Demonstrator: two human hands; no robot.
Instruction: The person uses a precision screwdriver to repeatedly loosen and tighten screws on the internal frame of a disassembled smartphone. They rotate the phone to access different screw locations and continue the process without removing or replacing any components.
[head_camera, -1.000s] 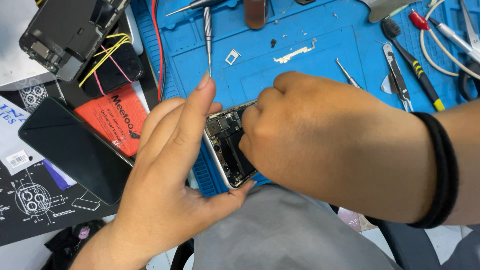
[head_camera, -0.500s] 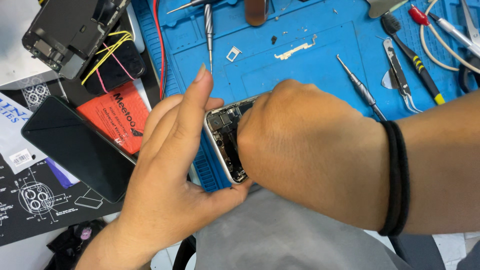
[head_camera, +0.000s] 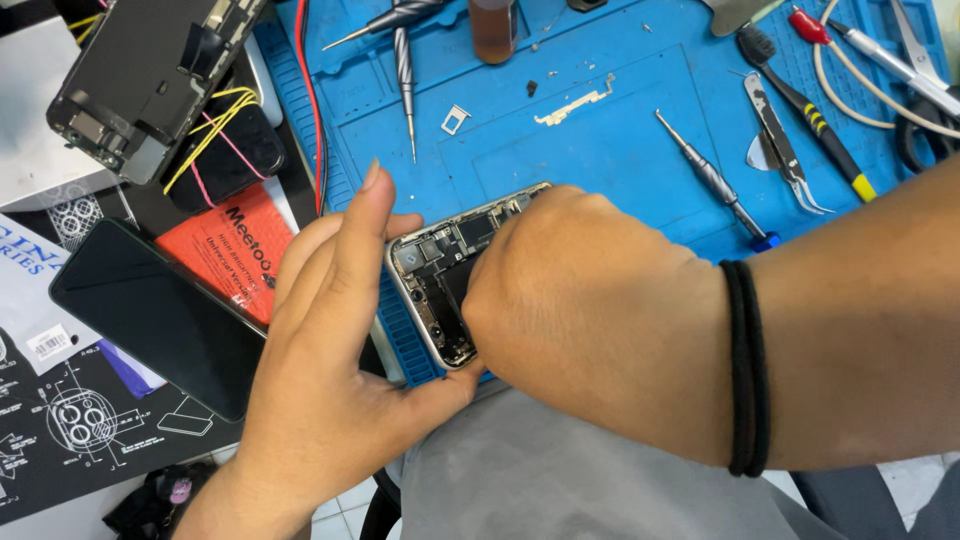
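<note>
Your left hand (head_camera: 330, 370) cups the opened phone (head_camera: 450, 275) from its left side, fingers straight, thumb under its lower edge. The phone lies at the near edge of the blue repair mat (head_camera: 600, 150) on the worktop. Your right hand (head_camera: 590, 300) covers its right part; I cannot tell how its fingers grip. A screwdriver (head_camera: 715, 185) lies near.

Bare mat (head_camera: 620, 170) between screwdrivers (head_camera: 402, 70), tweezers (head_camera: 780, 140).
</note>
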